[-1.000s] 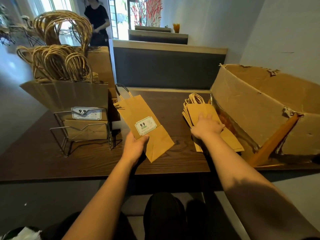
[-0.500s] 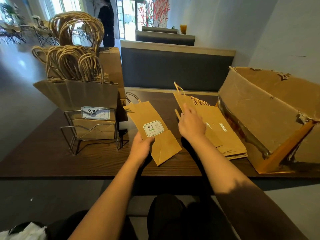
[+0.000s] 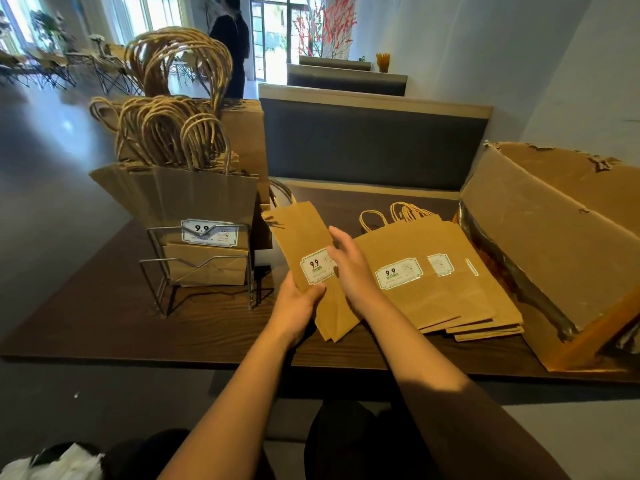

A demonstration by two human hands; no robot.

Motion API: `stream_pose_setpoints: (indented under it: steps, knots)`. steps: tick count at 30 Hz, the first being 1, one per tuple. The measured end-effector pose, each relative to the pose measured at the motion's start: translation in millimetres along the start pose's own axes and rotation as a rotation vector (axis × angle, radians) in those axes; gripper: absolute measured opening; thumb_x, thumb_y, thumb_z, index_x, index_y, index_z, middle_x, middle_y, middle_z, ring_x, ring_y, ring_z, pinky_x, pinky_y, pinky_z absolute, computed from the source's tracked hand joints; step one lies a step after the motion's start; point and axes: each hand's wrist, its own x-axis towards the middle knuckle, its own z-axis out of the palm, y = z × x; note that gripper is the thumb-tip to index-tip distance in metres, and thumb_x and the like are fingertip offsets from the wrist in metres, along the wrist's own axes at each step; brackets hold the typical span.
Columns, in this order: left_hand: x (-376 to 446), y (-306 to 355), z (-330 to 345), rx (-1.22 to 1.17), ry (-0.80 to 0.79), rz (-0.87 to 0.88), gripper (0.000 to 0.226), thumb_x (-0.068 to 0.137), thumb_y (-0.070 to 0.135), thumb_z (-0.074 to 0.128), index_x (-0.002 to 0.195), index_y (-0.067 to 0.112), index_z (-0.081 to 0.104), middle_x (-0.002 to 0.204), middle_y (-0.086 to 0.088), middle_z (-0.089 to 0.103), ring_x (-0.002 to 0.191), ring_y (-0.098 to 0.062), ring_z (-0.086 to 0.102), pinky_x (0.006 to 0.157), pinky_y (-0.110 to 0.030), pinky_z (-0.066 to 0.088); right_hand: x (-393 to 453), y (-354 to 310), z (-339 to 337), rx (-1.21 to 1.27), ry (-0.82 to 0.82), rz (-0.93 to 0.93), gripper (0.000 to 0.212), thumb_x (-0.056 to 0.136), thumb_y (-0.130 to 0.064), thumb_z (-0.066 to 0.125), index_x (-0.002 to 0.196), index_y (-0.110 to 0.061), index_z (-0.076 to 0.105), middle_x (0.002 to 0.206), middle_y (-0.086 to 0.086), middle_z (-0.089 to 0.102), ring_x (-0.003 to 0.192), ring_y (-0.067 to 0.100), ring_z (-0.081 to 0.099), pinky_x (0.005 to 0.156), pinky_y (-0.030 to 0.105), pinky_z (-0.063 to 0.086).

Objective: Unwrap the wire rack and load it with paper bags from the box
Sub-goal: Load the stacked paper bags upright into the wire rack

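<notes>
Café table [image 3: 104, 327]: wire rack [image 3: 199, 271] nearly full; our left hand [image 3: 294, 306] grips another kraft bag [image 3: 304, 244], right hand [image 3: 349, 268] fingers straight on it; flat stack [image 3: 450, 289] remains.

Matt kraft paper bags [image 3: 429, 292] with glossy labels; bare metal wire rack [image 3: 201, 271]; dark wood-grain table [image 3: 104, 323]; torn, rough cardboard box [image 3: 554, 244].

A dark wood-grain table [image 3: 104, 327] fills the foreground. Behind it stands a booth seat back [image 3: 374, 143], dark grey with a pale wooden top edge; a second booth back [image 3: 346, 81] lies farther off. A red-blossomed branch arrangement [image 3: 329, 26] rises beyond it, beside a yellow cup [image 3: 382, 62]. A person in black [image 3: 230, 46] stands near bright windows. Wire-framed chairs [image 3: 107, 74] occupy the far left. White crumpled plastic [image 3: 65, 465] lies at the lower left corner.
</notes>
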Motion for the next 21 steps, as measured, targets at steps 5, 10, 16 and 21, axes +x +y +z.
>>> stream_pose_setpoints:
  steps: [5,10,16,21]
  knots:
    - [5.1,0.6,3.3,-0.006,0.123,0.016,0.047,0.096,-0.006,0.060,0.127,0.028,0.057,0.123,0.004,0.072,0.115,-0.014,0.068,0.103,-0.044,0.054,6.6,13.2,-57.6,-0.946,0.407,-0.016,0.054,0.089,-0.036,0.063,0.141,-0.034,0.048,0.148,0.000,0.045,0.138,0.030,0.038,0.111,0.050,0.036]
    - [4.5,1.1,5.0,-0.009,0.151,0.017,0.046,0.098,-0.001,0.059,0.135,0.026,0.052,0.124,0.006,0.070,0.116,-0.012,0.066,0.104,-0.042,0.053,6.9,23.5,-84.6,-1.345,0.259,0.214,0.098,0.073,-0.072,0.071,0.150,-0.025,0.031,0.147,0.014,0.041,0.131,0.036,0.037,0.106,0.045,0.034]
    - [2.1,4.3,5.1,-0.041,0.189,-0.003,0.045,0.097,-0.001,0.058,0.125,0.034,0.052,0.118,0.010,0.069,0.112,-0.009,0.065,0.101,-0.038,0.052,19.6,11.8,-89.5,-1.184,0.372,0.224,0.103,0.068,-0.046,0.090,0.148,-0.023,0.029,0.137,0.019,0.045,0.124,0.039,0.050,0.097,0.045,0.049]
    - [0.2,6.2,5.1,-0.044,0.174,0.006,0.043,0.098,-0.001,0.057,0.122,0.034,0.051,0.114,0.012,0.068,0.106,-0.006,0.064,0.085,-0.027,0.051,15.1,-8.8,-101.9,-0.923,0.560,0.035,0.063,0.085,-0.032,0.080,0.136,-0.018,0.046,0.132,0.010,0.053,0.115,0.031,0.060,0.084,0.039,0.052]
